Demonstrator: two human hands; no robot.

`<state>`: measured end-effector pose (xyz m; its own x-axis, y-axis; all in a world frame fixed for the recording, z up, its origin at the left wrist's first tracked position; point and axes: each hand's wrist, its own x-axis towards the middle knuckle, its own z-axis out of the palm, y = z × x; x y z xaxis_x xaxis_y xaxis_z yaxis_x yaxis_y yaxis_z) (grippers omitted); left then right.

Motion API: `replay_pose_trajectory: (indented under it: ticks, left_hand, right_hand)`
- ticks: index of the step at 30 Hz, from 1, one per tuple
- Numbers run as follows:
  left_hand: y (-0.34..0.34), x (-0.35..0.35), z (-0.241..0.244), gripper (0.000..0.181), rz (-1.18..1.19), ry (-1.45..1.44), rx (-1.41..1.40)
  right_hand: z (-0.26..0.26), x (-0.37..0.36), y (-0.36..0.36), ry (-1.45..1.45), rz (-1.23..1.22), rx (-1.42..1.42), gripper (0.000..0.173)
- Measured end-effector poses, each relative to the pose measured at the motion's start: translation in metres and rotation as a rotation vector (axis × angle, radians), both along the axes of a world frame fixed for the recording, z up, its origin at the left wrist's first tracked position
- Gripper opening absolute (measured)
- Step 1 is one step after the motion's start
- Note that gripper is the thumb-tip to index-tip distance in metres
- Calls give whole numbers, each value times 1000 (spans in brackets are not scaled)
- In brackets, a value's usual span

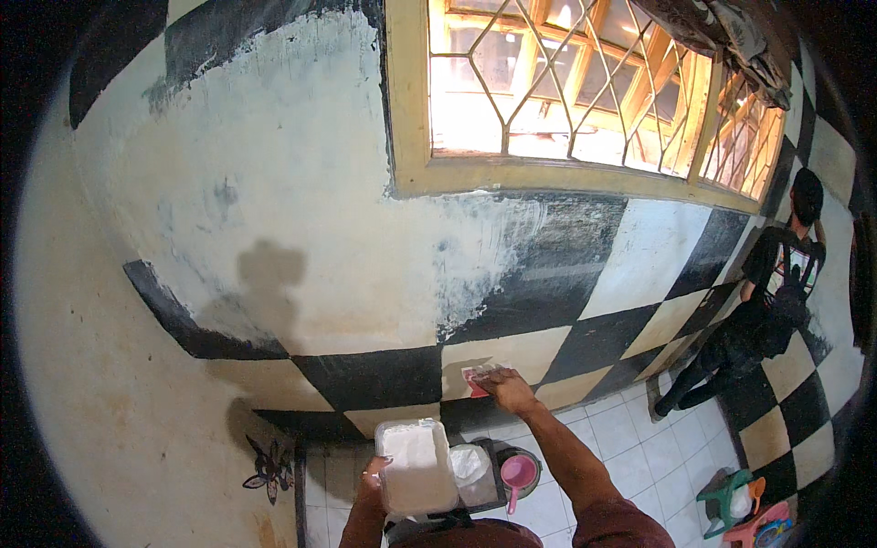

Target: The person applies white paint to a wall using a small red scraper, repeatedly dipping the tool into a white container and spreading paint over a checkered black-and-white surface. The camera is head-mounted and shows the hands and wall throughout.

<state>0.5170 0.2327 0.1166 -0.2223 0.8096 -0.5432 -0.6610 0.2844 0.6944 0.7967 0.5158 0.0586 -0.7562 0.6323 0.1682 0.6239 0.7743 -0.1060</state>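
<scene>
My right hand (503, 387) grips a red putty scraper (475, 383) with its edge at the checkered wall (548, 349), on a cream square below the window. At the lower middle, my left hand (375, 472) holds the left rim of a clear plastic tub (416, 472) with white paste in it. Around the window's lower left, the wall has a broad, patchy whitish coat over the black squares, with streaky edges.
Beneath the tub lie a white bag (469, 462) and a pink dipper (519, 472) on a bucket. A person (781, 294) in dark clothes faces the wall at right. Green (723, 503) and pink stools (764, 524) stand lower right. A yellow-framed window (548, 171) is above.
</scene>
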Motion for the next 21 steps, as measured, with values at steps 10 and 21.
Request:
replay_pose_trajectory:
  ticks: [10,21]
  left_hand:
    - [4,4,-39,45,0,-50,25]
    - [-3,-8,-45,45,-2,-67,48]
  right_hand:
    - [305,-34,28,392,27,664,55]
    - [181,-61,38,329,168,572,55]
